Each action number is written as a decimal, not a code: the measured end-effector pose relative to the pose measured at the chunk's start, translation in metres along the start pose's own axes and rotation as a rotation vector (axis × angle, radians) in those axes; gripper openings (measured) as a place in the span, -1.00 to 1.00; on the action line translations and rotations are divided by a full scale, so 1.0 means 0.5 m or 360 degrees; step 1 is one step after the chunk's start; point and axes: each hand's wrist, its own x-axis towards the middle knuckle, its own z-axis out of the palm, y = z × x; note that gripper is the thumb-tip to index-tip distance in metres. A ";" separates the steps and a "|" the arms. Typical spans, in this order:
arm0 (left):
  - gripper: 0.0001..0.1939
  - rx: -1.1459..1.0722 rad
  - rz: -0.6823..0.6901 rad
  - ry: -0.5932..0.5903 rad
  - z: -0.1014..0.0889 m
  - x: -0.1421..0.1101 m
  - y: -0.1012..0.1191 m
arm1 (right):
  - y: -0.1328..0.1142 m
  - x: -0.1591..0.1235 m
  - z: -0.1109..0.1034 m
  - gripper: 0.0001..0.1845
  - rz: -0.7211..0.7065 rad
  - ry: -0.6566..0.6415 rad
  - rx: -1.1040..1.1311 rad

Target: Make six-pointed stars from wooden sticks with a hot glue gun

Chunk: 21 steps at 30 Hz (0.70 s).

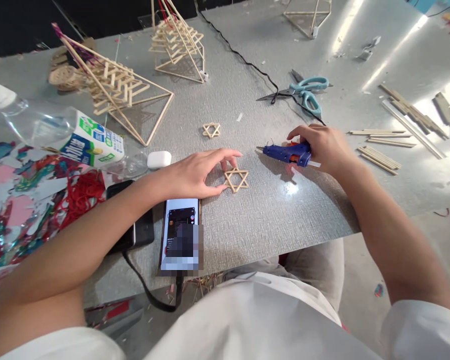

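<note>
My left hand (200,172) reaches over the metal-grey table. Its thumb and a bent finger rest at the left side of a six-pointed star of thin wooden sticks (242,174), which lies flat; the index finger stretches above it. In my right hand (324,145) is a blue hot glue gun (285,154), its nozzle pointing left towards the star, a short gap away. A glue stick end pokes out of its back. A smaller stick star (211,130) lies farther off, apart from both hands.
Blue-handled scissors (309,92) lie across a black cord behind the glue gun. Loose sticks (382,157) are at the right. Two stick frames (159,117) stand at the back left. A plastic bottle (93,140), white case (159,159) and phone (180,220) sit around my left arm.
</note>
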 end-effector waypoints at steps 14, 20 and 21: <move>-0.59 0.0132 0.0382 0.0027 0.012 0.006 -0.017 | 0.003 -0.002 -0.001 -0.60 -0.0062 -0.0008 0.0020; -0.56 0.0283 0.0560 0.0082 0.020 0.003 -0.026 | 0.010 -0.001 0.002 -0.56 -0.0068 -0.0009 -0.0006; -0.57 0.0299 0.0586 0.0090 0.022 0.003 -0.028 | 0.011 -0.001 0.002 -0.56 -0.0068 -0.0009 -0.0005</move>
